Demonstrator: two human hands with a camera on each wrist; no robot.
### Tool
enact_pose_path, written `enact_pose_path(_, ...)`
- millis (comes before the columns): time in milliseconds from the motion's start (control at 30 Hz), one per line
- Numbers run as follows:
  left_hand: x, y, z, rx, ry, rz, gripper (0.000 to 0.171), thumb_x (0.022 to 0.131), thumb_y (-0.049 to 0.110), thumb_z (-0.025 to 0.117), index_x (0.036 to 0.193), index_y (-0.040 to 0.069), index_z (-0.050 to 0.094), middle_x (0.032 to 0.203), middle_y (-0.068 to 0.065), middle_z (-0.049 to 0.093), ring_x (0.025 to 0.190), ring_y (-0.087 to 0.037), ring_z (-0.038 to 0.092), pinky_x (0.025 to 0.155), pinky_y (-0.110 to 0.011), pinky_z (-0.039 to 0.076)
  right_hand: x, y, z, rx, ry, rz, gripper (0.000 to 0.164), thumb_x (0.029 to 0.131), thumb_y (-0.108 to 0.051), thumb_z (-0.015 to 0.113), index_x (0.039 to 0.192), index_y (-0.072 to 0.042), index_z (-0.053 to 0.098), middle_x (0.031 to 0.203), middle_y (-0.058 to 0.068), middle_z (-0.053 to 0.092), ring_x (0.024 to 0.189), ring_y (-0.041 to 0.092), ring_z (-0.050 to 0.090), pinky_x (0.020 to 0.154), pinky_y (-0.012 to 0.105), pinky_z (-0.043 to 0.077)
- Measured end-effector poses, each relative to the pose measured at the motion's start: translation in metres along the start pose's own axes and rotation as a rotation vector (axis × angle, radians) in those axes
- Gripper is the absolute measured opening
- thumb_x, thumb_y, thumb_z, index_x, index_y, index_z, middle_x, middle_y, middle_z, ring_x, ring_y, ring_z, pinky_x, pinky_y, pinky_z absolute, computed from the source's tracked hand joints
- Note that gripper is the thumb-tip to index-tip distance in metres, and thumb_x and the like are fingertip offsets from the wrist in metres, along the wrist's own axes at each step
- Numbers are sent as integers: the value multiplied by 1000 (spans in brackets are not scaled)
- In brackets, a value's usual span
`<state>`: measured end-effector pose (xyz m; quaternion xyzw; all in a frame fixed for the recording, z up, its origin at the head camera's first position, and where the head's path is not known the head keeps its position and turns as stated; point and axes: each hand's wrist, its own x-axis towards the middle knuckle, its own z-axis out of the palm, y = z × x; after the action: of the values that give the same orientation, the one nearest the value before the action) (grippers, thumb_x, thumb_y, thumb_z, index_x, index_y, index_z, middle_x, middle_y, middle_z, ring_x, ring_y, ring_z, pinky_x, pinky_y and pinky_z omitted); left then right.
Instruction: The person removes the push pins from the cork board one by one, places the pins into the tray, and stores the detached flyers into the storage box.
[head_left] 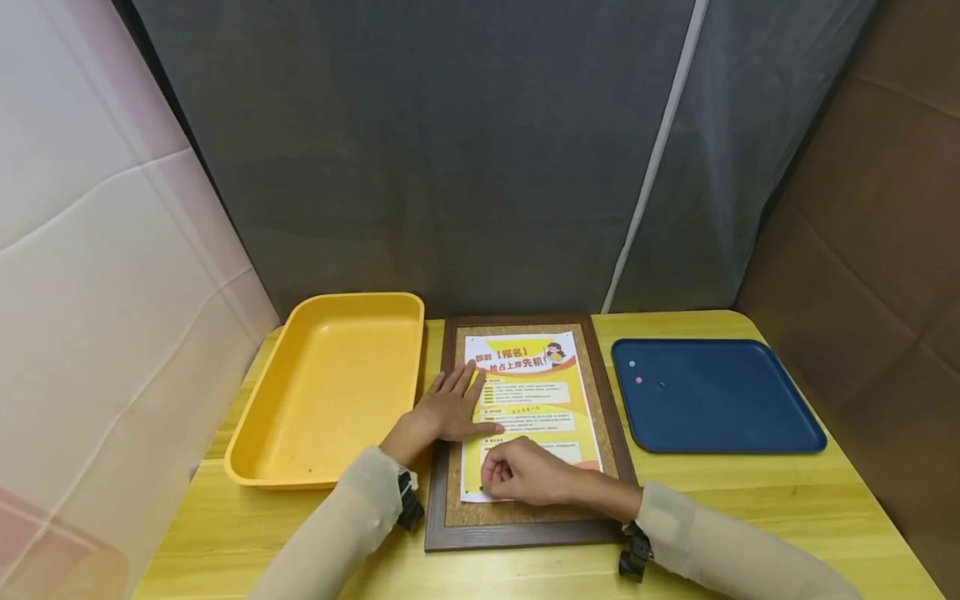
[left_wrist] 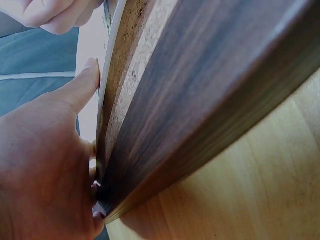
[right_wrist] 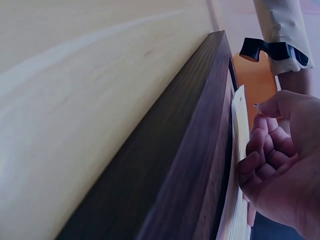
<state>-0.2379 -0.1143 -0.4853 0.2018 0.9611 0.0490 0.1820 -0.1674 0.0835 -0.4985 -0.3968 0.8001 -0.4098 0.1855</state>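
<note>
A yellow and white printed poster (head_left: 534,408) lies on a cork board (head_left: 525,512) with a dark brown wooden frame (head_left: 517,536). My left hand (head_left: 450,410) rests flat on the poster's left side, fingers spread and thumb stretched toward the middle. Over the lower left corner, my right hand (head_left: 531,472) has its fingers curled, thumb and index finger pinched together. In the right wrist view a tiny thumbtack (right_wrist: 256,105) shows at those fingertips, close to the paper's lifted edge. The left wrist view shows the left thumb (left_wrist: 90,75) on the sheet.
To the left stands a deep yellow tray (head_left: 352,392), close beside the board. On the right a shallow dark blue tray (head_left: 727,400) carries several tiny thumbtacks (head_left: 638,380) near its left end. Grey cloth (head_left: 450,167) hangs behind the wooden table (head_left: 750,517).
</note>
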Motion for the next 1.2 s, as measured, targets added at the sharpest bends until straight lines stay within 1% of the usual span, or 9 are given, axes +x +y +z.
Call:
enact_pose_path(233,10,-8,13,8,10,16,110,97,78,49,171,9,6,178,-15,-3,165,-33,-1,131,-56,4,-8,4,-11,22,1,-34,14,93,3,68,90,-10,74,74,-14,61,64,-6,50,59,15,46)
enact_pose_path(300,10,-9,14,7,12,17,110,97,78,49,171,9,6,178,-15,-3,165,-33,-1,131,-56,5,-10,5,-15,21,6,-44,14,92,3,68,90,-11,74,74,-13,61,64,-5,50,59,15,46)
enact_pose_path(400,8,-7,12,3,13,18,109,98,76,50,171,8,9,178,-16,0,165,-34,1,131,-56,6,-13,8,-21,23,13,-49,14,92,1,70,91,-11,74,75,-13,61,66,-4,51,60,16,46)
enact_pose_path(533,-1,0,2,11,-3,2,107,98,74,52,171,8,11,178,-16,2,165,-34,4,131,-55,8,-17,12,-28,11,28,-60,12,92,0,72,90,-12,74,75,-13,60,67,-4,51,61,17,46)
enact_pose_path(633,-5,3,-1,17,-7,-7,107,98,75,52,171,9,12,178,-15,4,165,-33,5,131,-54,9,-20,14,-34,3,36,-56,11,93,-1,72,91,-12,74,75,-13,60,68,-3,51,62,17,46)
enact_pose_path(800,-5,2,0,18,-6,-1,107,98,76,51,171,9,11,178,-15,3,165,-33,5,131,-55,9,-27,19,-44,28,58,-53,10,92,0,72,92,-9,74,76,-9,62,69,-1,52,61,18,47)
enact_pose_path(933,-5,2,-1,12,-8,2,108,98,76,51,171,8,11,178,-16,3,165,-33,5,131,-55,8,-34,26,-54,21,70,-54,10,92,1,72,92,-9,73,75,-9,61,68,-1,51,60,18,45)
enact_pose_path(1067,-4,2,-1,16,-11,-1,108,97,77,51,171,9,9,178,-15,2,165,-32,4,131,-55,7,-42,31,-65,6,78,-24,11,91,2,71,92,-9,73,76,-9,60,68,0,51,60,18,44)
enact_pose_path(1200,-3,2,-3,12,-8,2,108,98,76,51,171,9,9,178,-15,2,165,-33,3,131,-55,7,-48,34,-74,14,91,9,8,92,3,71,94,-5,73,77,-7,61,69,2,52,61,19,45)
